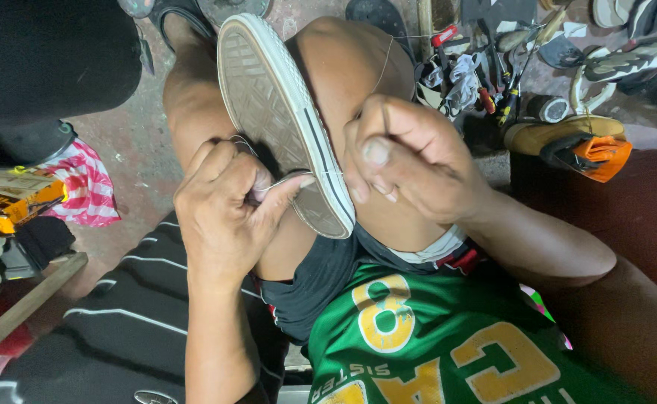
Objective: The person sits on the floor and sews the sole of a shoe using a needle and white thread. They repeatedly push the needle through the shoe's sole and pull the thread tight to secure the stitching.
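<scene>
The sneaker (287, 120) stands clamped between the bare knees, filling the middle; the left hand (227, 206) and right hand (403, 161) press close on either side of its sole, leaving only a narrow gap at the heel. Far right, a heap of tools (485, 71) and loose shoes (568, 138) blocks the floor. Left, a striped cloth (85, 191) and a wooden bar (25, 303) crowd the edge. Bare concrete floor (137, 138) lies open far left of the knee.

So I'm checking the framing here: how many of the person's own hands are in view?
2. The left hand pinches a needle at the sneaker sole's edge; the right hand grips the sneaker's other side, pulling thread. None seems hidden.
</scene>
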